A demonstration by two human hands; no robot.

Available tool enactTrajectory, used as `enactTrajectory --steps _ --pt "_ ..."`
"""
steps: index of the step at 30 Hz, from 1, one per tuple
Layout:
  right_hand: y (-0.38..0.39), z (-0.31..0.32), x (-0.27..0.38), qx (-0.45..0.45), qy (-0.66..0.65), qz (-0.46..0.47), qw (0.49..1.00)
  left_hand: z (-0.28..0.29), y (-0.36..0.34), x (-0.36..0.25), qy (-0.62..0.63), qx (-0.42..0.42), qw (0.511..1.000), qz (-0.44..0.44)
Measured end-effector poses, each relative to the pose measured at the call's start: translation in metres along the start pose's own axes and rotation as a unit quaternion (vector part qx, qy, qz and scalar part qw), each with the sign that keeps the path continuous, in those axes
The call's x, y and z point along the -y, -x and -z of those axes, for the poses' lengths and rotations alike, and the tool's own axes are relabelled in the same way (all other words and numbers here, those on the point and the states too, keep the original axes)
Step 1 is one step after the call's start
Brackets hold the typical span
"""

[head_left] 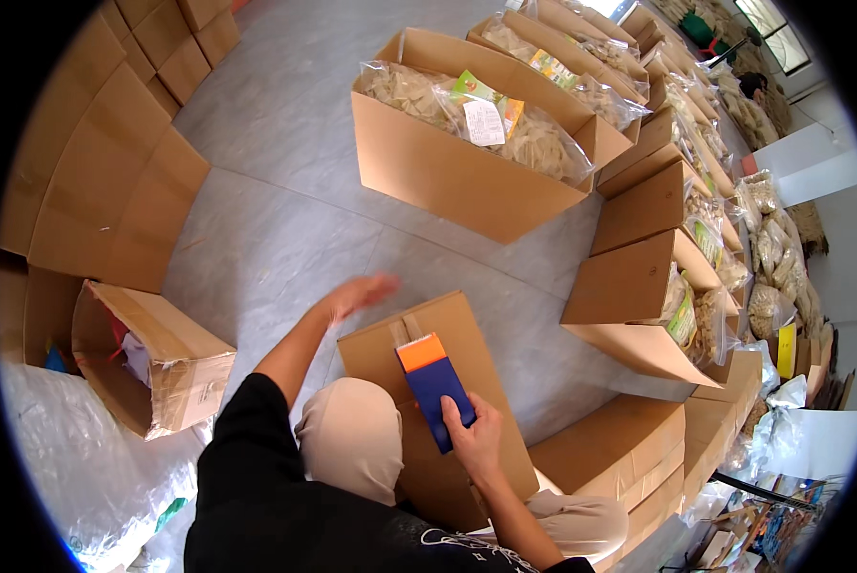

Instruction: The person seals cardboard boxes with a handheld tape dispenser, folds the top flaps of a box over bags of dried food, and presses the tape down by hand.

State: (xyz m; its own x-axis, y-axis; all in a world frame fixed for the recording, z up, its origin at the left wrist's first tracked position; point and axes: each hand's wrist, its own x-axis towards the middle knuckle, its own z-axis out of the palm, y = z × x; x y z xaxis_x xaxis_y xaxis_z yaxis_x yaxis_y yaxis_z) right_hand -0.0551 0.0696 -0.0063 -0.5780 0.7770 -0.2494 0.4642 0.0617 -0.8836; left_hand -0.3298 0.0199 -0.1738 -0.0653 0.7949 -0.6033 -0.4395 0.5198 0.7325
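My right hand (474, 435) is closed round a flat dark blue block with an orange end (438, 392); its exact kind does not show. It is over a closed cardboard box (495, 382) between my knees, with a strip of tape (409, 329) near the box's far edge. My left hand (360, 294) hovers off that box's far left corner, fingers stretched out and a little blurred, with nothing in it.
Ahead stands an open carton (448, 186) with bagged goods and a paper slip (484, 123). More filled cartons (629, 286) line the right. Stacked boxes (94, 172) rise at left, above an open carton (190, 334) and clear plastic wrapping (104, 458).
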Motion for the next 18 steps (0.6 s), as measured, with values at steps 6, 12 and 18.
enactTrajectory --steps 6,12,18 --pt "0.0 -0.005 -0.002 0.0 -0.021 0.012 1.0 -0.011 0.018 0.003 -0.195 0.098 0.975 0.03" --pt "-0.001 -0.002 0.01 -0.005 0.004 -0.006 1.0 -0.016 -0.011 -0.016 -0.198 0.16 0.958 0.133" --pt "-0.003 -0.002 0.013 -0.026 0.005 0.04 0.999 -0.04 0.027 -0.077 -0.085 0.131 0.988 0.018"
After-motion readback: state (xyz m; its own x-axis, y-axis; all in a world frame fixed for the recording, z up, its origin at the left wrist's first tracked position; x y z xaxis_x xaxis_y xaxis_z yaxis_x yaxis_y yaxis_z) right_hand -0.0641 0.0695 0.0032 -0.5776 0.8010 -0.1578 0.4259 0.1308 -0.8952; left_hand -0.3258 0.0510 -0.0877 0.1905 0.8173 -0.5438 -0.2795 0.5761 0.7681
